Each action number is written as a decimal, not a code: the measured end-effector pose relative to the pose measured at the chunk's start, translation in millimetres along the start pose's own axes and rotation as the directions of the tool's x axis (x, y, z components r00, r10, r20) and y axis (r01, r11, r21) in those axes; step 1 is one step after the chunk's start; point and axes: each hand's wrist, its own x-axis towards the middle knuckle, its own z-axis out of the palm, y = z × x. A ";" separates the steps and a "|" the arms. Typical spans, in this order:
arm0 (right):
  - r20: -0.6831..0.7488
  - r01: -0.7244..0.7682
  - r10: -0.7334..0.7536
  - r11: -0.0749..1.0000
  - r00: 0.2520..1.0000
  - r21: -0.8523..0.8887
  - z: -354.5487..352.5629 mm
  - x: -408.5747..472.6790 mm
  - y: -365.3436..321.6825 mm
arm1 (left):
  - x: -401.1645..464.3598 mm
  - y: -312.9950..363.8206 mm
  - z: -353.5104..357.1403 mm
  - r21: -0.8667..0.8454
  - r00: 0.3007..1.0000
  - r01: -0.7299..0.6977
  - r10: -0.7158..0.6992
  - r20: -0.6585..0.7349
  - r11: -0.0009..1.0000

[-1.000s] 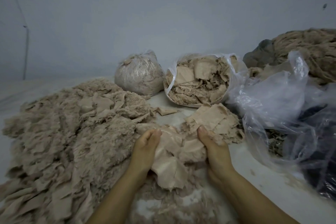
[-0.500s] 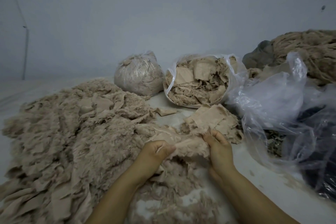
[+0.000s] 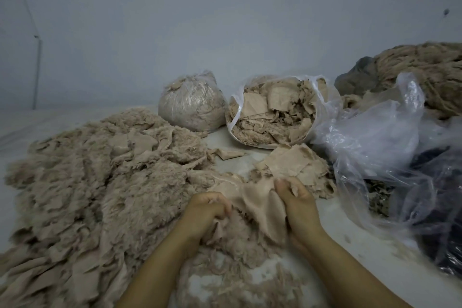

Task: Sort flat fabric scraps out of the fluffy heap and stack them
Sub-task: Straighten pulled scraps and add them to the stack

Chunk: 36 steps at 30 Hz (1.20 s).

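Head view showed both hands had closed since a second before: the left hand clutched fluff, the right hand pinched a flat scrap beside the stack, apparently separating it from the fluffy heap.

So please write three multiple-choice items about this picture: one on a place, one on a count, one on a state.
1. Where does the stack of flat scraps lie?
A. in front of the open bag
B. on top of the tied bag
C. left of the fluffy heap

2. How many hands grip the scrap?
A. none
B. one
C. two

3. In what state is the bag of scraps beside the tied bag?
A. knotted shut
B. open at the mouth
C. empty

Answers:
1 A: the stack lies just before the bag's mouth.
2 C: left hand and right hand both curl on it.
3 B: scraps show through its mouth.
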 end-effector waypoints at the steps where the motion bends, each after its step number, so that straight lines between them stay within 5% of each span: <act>1: -0.026 0.001 0.000 0.999 1.000 0.048 -0.3 0.6 -1.3 | 1.8 -1.1 -1.8 -0.028 0.999 0.000 -0.001 -0.037 1.000; 4: -0.035 0.003 0.002 0.993 0.999 0.116 1.3 -0.4 -2.4 | 2.3 -0.8 -2.3 -0.178 0.996 -0.074 0.080 0.032 0.981; 7: 0.118 -0.060 0.038 0.980 0.992 0.188 10.4 -8.9 -0.3 | -5.4 -4.2 10.6 -0.107 0.966 -0.067 0.091 0.242 0.992; 12: 0.070 0.022 -0.033 0.989 0.997 0.148 8.6 -9.0 2.3 | -3.2 -5.4 14.6 -0.315 0.993 0.006 0.031 0.112 0.949; 17: 0.011 0.009 -0.010 0.996 1.000 0.086 0.2 1.2 4.0 | -1.9 -7.2 13.3 -0.287 0.998 -0.024 0.041 0.052 0.958; 23: -0.106 0.121 -0.156 0.952 0.982 -0.282 -22.6 70.1 -34.3 | 5.3 -6.8 4.9 -0.417 0.996 -0.080 0.094 0.012 0.906; 25: -0.159 0.052 -0.184 0.796 0.970 -0.603 -34.5 79.5 -36.8 | 5.1 -6.1 3.4 -0.479 0.995 -0.055 0.087 0.046 0.876; 27: -0.134 0.124 -0.321 0.669 0.937 -0.733 -33.2 64.2 -32.6 | 7.8 -8.0 2.1 -0.446 0.997 -0.066 0.082 0.016 0.892; 29: 0.103 0.276 -0.268 0.760 0.958 -0.588 -20.7 35.0 -25.1 | 9.3 -8.8 1.2 -0.344 0.992 -0.121 0.120 -0.026 0.931; 32: 0.464 0.204 0.021 0.879 0.886 -0.430 3.3 5.6 -8.0 | 6.3 -9.4 5.8 -0.220 0.968 -0.243 0.251 0.010 0.945; 36: 0.325 0.095 -0.005 0.961 0.946 -0.262 11.1 -2.7 8.7 | 6.7 -9.0 8.5 -0.055 0.911 -0.367 0.347 -0.224 0.929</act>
